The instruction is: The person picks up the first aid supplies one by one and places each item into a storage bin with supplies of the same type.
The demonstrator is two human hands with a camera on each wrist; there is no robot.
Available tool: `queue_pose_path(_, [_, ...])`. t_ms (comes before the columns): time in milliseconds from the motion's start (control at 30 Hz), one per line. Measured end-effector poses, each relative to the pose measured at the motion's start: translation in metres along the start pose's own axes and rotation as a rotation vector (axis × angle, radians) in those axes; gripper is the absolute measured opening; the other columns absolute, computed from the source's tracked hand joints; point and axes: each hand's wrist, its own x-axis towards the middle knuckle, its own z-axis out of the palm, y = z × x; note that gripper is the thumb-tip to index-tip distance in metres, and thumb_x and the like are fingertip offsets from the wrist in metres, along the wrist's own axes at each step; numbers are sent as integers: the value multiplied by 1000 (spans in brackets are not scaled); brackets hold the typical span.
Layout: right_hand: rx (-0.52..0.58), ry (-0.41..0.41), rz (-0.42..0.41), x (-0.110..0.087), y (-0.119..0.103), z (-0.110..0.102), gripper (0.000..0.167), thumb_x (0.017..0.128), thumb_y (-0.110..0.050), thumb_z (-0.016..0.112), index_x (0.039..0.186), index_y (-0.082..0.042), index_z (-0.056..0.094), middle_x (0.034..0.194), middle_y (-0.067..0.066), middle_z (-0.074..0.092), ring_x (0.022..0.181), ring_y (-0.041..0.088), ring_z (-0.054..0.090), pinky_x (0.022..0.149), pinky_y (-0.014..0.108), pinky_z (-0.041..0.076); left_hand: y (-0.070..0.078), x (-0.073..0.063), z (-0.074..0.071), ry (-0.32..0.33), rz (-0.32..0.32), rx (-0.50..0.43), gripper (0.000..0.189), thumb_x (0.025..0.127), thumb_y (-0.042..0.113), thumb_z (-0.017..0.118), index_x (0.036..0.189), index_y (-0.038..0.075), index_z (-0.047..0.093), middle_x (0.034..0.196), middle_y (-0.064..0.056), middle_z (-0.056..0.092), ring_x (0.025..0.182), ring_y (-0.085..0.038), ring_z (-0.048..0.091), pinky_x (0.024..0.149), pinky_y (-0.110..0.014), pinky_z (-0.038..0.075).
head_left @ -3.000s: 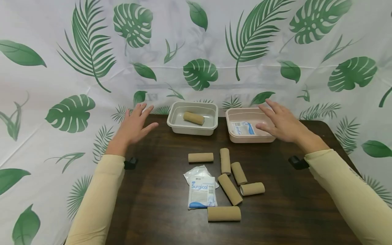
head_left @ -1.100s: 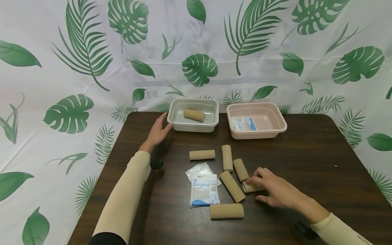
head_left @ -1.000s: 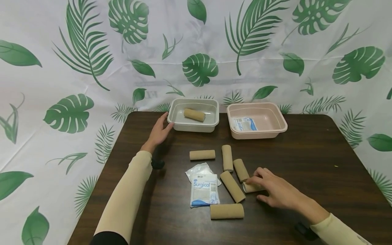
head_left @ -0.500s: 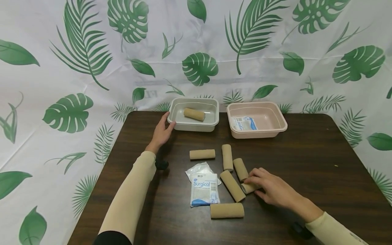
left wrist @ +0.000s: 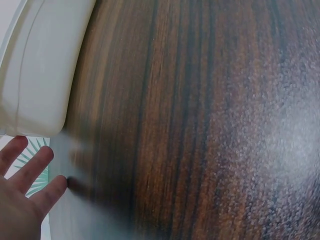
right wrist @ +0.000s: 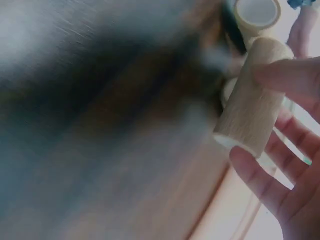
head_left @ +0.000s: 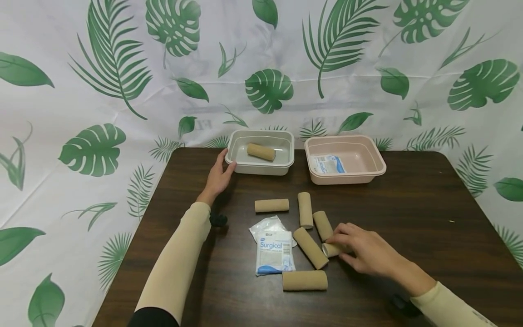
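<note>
In the head view, my left hand point(head_left: 217, 178) rests against the left end of a light grey plastic tub point(head_left: 261, 170), thumb near its front corner. Its fingers look fairly straight beside the tub point(left wrist: 37, 75) in the left wrist view. One cardboard tube point(head_left: 261, 152) lies inside that tub. My right hand point(head_left: 365, 250) pinches a short cardboard tube point(head_left: 332, 250) at the right of the table. Seen from the right wrist, the thumb lies on one side of this tube point(right wrist: 255, 97) and the fingers on the other.
Several more cardboard tubes point(head_left: 311, 248) lie mid-table, some touching. Left of them, a packet marked Surgical point(head_left: 274, 254) overlaps another clear-white packet point(head_left: 267, 225). A pink tub point(head_left: 347, 178) holding a similar packet point(head_left: 328, 164) stands at the back right, before a leaf-print curtain point(head_left: 220, 104).
Both hands came down from the raised pose: the left to the grey tub, the right to the tube. Lately the right fingers closed on the tube, nudging it slightly left, and the left hand edged onto the tub.
</note>
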Motion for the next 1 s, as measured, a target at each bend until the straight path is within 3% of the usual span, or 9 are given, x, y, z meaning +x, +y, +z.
queue_pose_path(233, [-2, 33, -1, 16, 1, -16, 42, 79, -16, 79, 118, -26, 69, 108, -15, 54, 76, 0, 48, 57, 20, 43, 2, 3, 0, 2, -12, -2, 61, 103, 36, 50, 156, 19, 25, 155, -12, 34, 125, -35, 51, 104, -50, 35])
queue_pose_path(467, [-47, 74, 21, 41, 7, -29, 39, 82, -17, 77, 119, -24, 69, 107, -12, 56, 76, 2, 49, 56, 21, 43, 4, 5, 4, -11, -18, -4, 63, 103, 38, 50, 157, 20, 23, 156, -13, 33, 125, -36, 50, 103, -51, 36])
queue_pose_path(800, [-75, 113, 2, 108, 13, -38, 37, 86, -17, 74, 122, -19, 68, 109, -4, 58, 75, 8, 49, 57, 27, 42, 0, 2, 3, -10, -30, 3, 63, 103, 39, 49, 157, 21, 22, 155, -13, 34, 122, -36, 52, 102, -53, 37])
queue_pose_path(1000, [-81, 118, 16, 148, 20, -35, 36, 88, -14, 72, 124, -15, 67, 109, 0, 57, 74, 11, 49, 60, 30, 43, -2, 0, 2, -6, -26, 18, 63, 103, 40, 48, 157, 19, 22, 157, -13, 32, 134, -36, 41, 106, -54, 32])
